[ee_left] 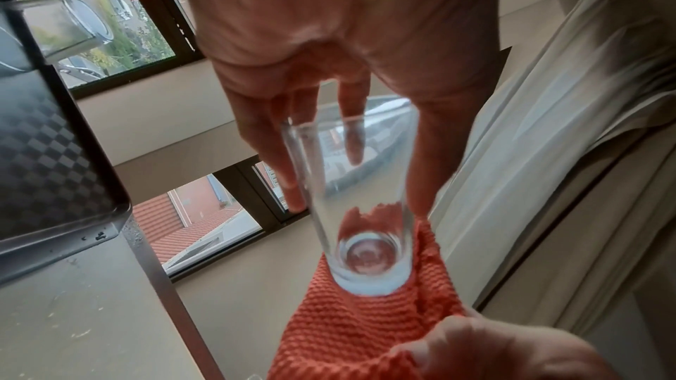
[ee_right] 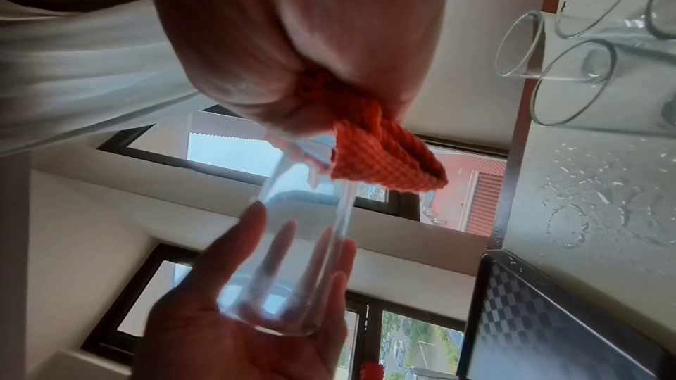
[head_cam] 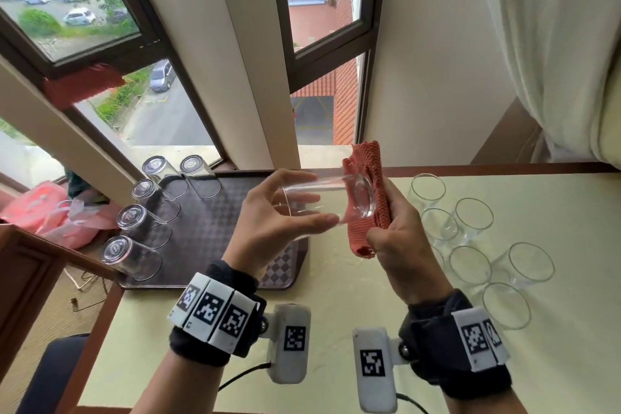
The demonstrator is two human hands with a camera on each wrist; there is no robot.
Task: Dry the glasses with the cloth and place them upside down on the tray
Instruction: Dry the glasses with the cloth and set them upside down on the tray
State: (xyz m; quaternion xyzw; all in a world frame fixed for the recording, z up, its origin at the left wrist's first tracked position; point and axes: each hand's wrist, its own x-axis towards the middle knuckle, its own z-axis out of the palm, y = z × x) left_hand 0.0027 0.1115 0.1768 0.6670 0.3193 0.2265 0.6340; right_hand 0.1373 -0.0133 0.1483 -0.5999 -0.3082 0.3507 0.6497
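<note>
My left hand grips a clear glass near its rim and holds it on its side above the table. The base of the glass presses into a red knitted cloth, which my right hand holds bunched between thumb and fingers. The right wrist view shows the cloth over the base of the glass. A dark checkered tray lies at the left with several glasses upside down along its left and far sides.
Several upright glasses stand in a group on the pale table to the right, with water drops near them. A window and wall lie beyond the table, a white curtain hangs at the right, and pink bags sit at the far left.
</note>
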